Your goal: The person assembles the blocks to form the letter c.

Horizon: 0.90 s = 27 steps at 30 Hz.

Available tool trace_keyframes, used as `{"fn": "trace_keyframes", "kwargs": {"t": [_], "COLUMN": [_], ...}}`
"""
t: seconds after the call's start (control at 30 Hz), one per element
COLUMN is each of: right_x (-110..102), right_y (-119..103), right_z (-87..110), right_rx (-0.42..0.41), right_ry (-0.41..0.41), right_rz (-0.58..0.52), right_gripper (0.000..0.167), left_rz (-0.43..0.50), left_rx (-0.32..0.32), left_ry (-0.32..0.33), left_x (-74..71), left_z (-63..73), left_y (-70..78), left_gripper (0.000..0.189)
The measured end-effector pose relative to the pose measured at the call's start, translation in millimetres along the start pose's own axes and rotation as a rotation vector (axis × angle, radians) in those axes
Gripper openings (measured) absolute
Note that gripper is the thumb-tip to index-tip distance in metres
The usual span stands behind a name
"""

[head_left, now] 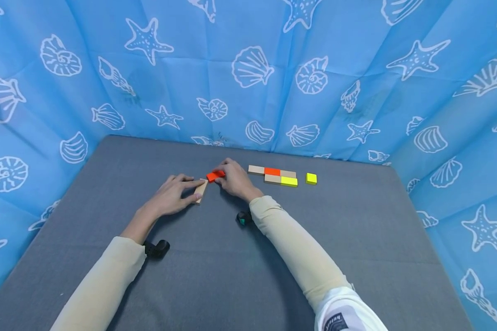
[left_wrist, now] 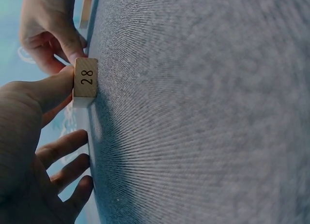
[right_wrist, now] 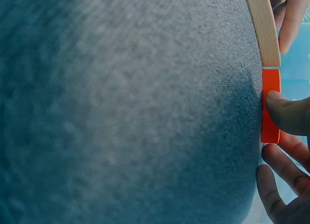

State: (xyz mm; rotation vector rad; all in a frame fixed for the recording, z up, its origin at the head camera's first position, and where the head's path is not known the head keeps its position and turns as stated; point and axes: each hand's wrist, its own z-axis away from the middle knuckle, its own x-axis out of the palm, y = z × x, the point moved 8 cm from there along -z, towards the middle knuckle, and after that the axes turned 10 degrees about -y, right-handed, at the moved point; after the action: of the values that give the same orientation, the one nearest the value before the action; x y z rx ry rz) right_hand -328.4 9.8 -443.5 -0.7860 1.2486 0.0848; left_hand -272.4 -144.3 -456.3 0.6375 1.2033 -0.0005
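Observation:
My left hand (head_left: 171,195) pinches a plain wooden block (head_left: 200,193) between thumb and forefinger at its two ends. On the block's near end, in the left wrist view, the number 28 (left_wrist: 86,78) is printed. Just beyond it, my right hand (head_left: 234,178) holds a red block (head_left: 215,176) between thumb and fingers. In the right wrist view the red block (right_wrist: 271,108) lies flat on the cloth, its end close to the end of the wooden block (right_wrist: 264,30); a thin gap shows between them.
Right of my hands, wooden blocks (head_left: 256,170), another red block (head_left: 272,171) and a yellow block (head_left: 289,182) lie in two touching rows. A single yellow block (head_left: 311,178) lies apart. Grey cloth (head_left: 207,285) covers the table; a blue shell-patterned curtain (head_left: 215,41) hangs behind.

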Motion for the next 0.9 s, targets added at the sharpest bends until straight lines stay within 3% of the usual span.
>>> {"fn": "trace_keyframes", "kwargs": {"t": [0.9], "right_x": [2.5], "right_y": [0.2], "right_z": [-6.3], "right_rx": [0.022], "right_ry": [-0.002], "right_rz": [-0.005], "right_gripper": [0.033], "left_rz": [-0.006], "left_rx": [-0.007], "left_ry": [0.011], "left_x": [-0.2], "left_z": [-1.1], "left_y": [0.3], "left_gripper": [0.053]}}
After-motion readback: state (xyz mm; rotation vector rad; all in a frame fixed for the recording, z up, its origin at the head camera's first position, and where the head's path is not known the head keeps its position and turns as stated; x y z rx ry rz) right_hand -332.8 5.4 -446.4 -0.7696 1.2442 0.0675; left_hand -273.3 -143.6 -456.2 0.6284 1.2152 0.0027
